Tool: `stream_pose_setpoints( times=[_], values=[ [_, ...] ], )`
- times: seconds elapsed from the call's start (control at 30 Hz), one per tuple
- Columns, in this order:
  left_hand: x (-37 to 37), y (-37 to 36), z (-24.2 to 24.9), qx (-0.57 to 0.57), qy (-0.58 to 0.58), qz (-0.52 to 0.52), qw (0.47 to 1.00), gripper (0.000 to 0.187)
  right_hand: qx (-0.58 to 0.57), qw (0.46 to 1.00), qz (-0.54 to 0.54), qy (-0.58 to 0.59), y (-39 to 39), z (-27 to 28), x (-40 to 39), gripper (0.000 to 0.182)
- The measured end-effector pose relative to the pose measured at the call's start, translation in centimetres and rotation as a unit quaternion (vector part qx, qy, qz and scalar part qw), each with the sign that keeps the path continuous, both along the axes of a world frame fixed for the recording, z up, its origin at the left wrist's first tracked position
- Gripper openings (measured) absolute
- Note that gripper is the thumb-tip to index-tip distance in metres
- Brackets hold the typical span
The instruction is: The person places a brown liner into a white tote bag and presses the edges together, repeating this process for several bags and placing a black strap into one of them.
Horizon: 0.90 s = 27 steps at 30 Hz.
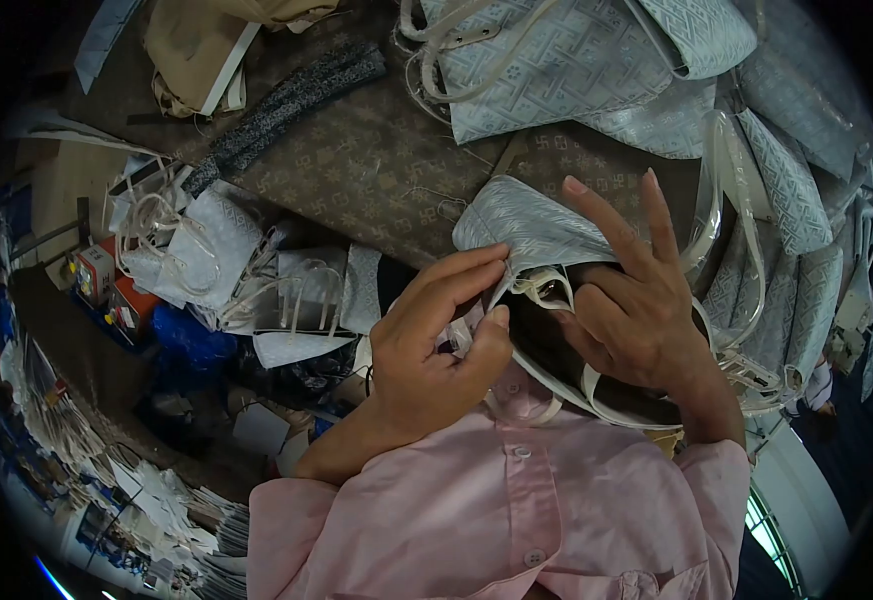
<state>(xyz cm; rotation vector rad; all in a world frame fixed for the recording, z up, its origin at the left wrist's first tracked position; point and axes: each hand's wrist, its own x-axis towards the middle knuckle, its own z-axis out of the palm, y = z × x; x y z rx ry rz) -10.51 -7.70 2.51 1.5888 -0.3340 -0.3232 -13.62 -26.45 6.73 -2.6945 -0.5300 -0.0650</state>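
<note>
A silvery patterned bag [527, 222] with a dark inside is held in front of my chest, its opening towards me. My left hand [442, 330] pinches the bag's rim between thumb and fingers. Over the opening, my right hand [637, 300] has two fingers stretched up and the others curled at the mouth of the bag. What those curled fingertips hold, if anything, is hidden. Between my hands, a pale strap or trim piece [547, 288] shows at the opening. A cream handle [590, 385] hangs by the bag's lower edge.
Beyond lies a brown patterned surface [347, 170] with a dark speckled fabric strip [287, 110] and a tan bag [197, 50]. More silvery bags [567, 75] with clear handles are piled at the far right. Several white bags [202, 245] crowd the left, beside a blue plastic bag [192, 335].
</note>
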Motion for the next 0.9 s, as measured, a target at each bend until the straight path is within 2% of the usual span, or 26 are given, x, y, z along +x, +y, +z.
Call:
stream_pose_setpoints(
  times=[0.17, 0.23, 0.33, 0.47, 0.57, 0.9],
  values=[
    [0.1, 0.3, 0.2, 0.012, 0.008, -0.027, 1.0, 0.029, 0.009, 0.999, 0.019, 0.047, -1.0, 0.8, -0.5, 0.028],
    [0.1, 0.1, 0.1, 0.018, -0.028, -0.035, 0.999, 0.029, 0.011, 0.997, 0.028, 0.067, -1.4, 1.1, -0.6, 0.027],
    [0.2, 0.3, 0.8, 0.039, -0.035, -0.06, 0.997, 0.029, 0.031, 0.997, 0.041, 0.056, -1.4, 0.9, -1.2, 0.026],
    [0.1, 0.0, 0.7, 0.041, -0.07, -0.053, 0.995, 0.028, 0.005, 0.998, 0.028, 0.056, -0.8, 0.8, -0.8, 0.025],
    [0.0, -0.2, 0.3, 0.029, -0.051, -0.06, 0.996, 0.028, -0.002, 0.999, -0.004, 0.047, -0.5, 0.6, -0.8, 0.024],
    [0.0, -0.4, -0.1, 0.033, -0.091, -0.054, 0.994, 0.031, -0.01, 0.999, 0.001, 0.035, -0.3, 0.3, -0.6, 0.023]
  ],
)
